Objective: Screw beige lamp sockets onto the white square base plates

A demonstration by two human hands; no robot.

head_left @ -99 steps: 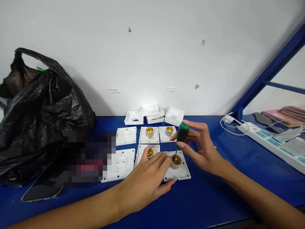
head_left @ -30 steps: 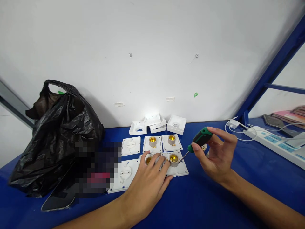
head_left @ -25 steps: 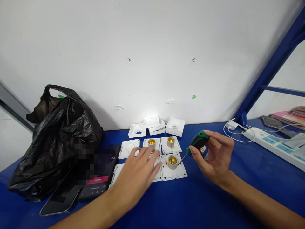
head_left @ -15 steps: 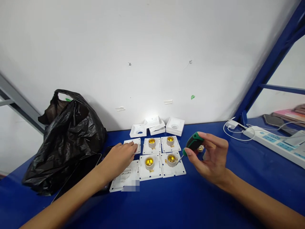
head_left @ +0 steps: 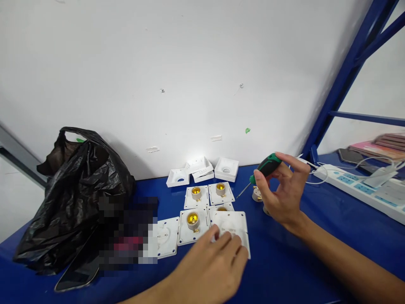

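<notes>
My left hand is closed on a white square base plate. That plate hides most of a similar plate with a brass-lined lamp socket behind it. Between thumb and fingers, my right hand grips a green and black screwdriver, whose shaft slants down to the left. Beside that hand sit loose ceramic socket parts, partly covered by it. More plates carrying sockets lie close together: a front one, a back left one and a back right one. A plate without a socket lies at the left.
White square covers are piled along the wall. A black plastic bag stands at the left, near a phone. On the right are a white power strip with cables and a blue metal frame.
My left hand has picked up the plate from the back left and carried it right and toward me. My right hand has risen slightly, drawing the screwdriver tip away from the front right socket.
</notes>
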